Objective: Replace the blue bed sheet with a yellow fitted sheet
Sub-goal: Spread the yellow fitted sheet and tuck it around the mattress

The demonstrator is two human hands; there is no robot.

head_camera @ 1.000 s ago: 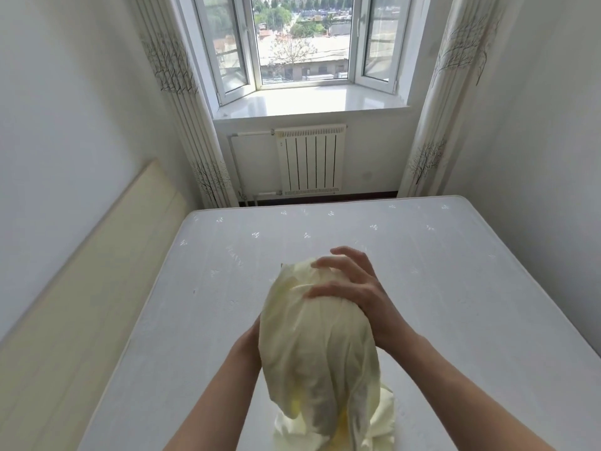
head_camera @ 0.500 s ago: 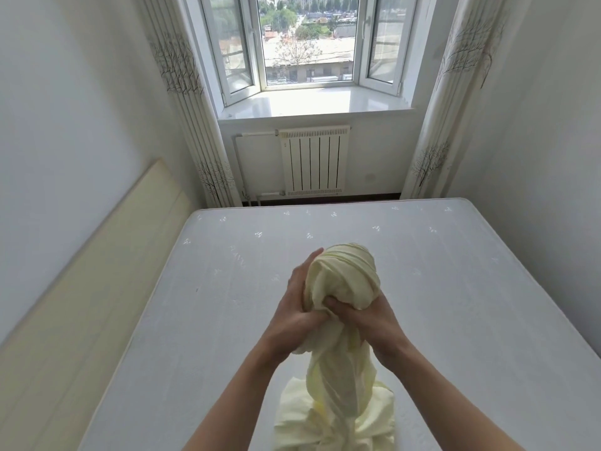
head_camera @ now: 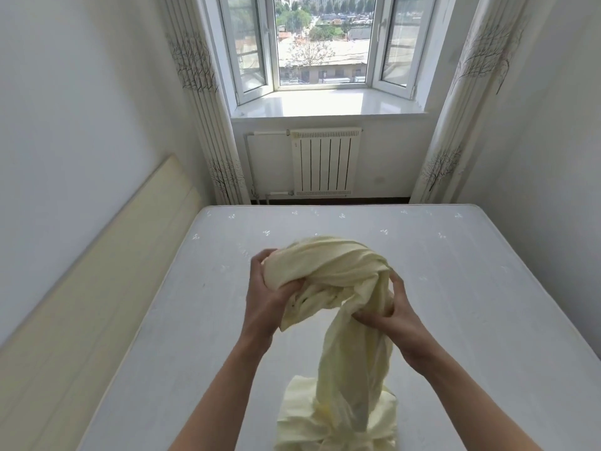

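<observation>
Gripping the bunched yellow sheet (head_camera: 328,275), left hand (head_camera: 265,299) and right hand (head_camera: 395,317) hold it above the bare mattress (head_camera: 471,288), fingers curled tight.

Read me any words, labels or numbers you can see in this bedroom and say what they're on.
None can be read.
The radiator has a small red mark near its upper left, too small to read.
The yellow sheet and the mattress show no text.

Home bedroom, bare mattress (head_camera: 455,288), headboard (head_camera: 97,288), curtains (head_camera: 201,102), radiator (head_camera: 325,161)
</observation>
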